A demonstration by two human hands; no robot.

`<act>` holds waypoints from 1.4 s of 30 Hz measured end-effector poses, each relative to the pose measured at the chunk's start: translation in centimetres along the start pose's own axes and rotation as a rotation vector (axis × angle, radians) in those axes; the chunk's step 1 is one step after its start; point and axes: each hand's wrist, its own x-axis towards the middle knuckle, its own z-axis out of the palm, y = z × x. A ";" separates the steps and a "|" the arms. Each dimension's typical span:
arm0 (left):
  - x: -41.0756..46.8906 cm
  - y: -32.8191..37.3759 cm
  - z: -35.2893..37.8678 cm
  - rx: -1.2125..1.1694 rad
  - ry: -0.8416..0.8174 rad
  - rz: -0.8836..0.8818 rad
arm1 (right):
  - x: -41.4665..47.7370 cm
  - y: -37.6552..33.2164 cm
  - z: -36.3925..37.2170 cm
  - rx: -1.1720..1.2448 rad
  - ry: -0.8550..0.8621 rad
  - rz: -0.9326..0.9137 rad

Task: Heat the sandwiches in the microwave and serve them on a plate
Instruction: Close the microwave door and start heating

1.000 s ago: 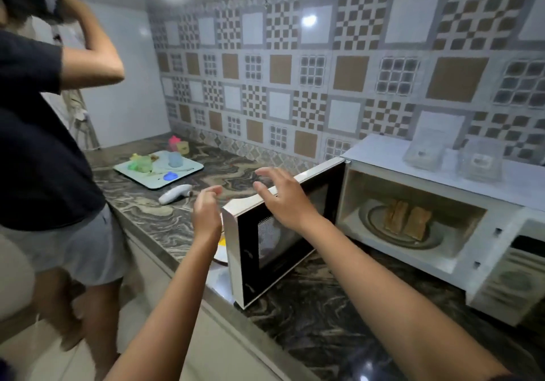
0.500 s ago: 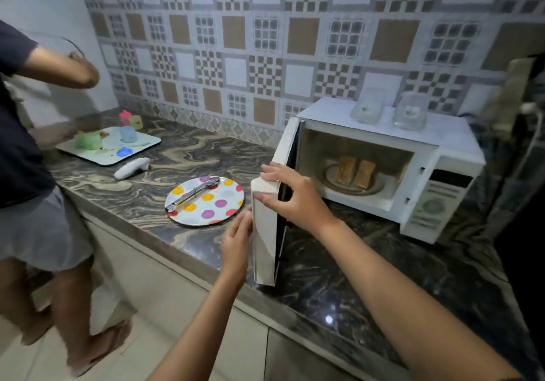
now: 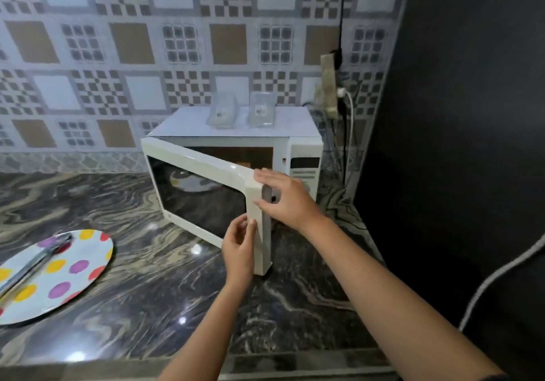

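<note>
Far left: one round white polka-dot plate [image 3: 73, 265], with one pair of metal tongs [image 3: 32, 262] lying on it. The white microwave door [image 3: 194, 159] stood ajar, hinged left, the long axis of its free edge vertical. Left hand [image 3: 239, 248]: fingers half-curled, tips pressed low on that edge, holding nothing. Right hand [image 3: 283, 198], higher, wrapped the top corner. The cavity lay beyond the fingers, so my read was push away. Sandwiches: none visible, likely inside the one white microwave [image 3: 303, 156]. Two clear plastic tubs [image 3: 221, 112] on top.

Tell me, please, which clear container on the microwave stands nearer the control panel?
The right clear container, nearer the control panel; the left clear container sits farther away.
</note>
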 end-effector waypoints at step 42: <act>14.2 -5.0 9.9 0.596 -0.289 0.127 | 10.5 14.2 -1.2 -0.477 0.440 0.049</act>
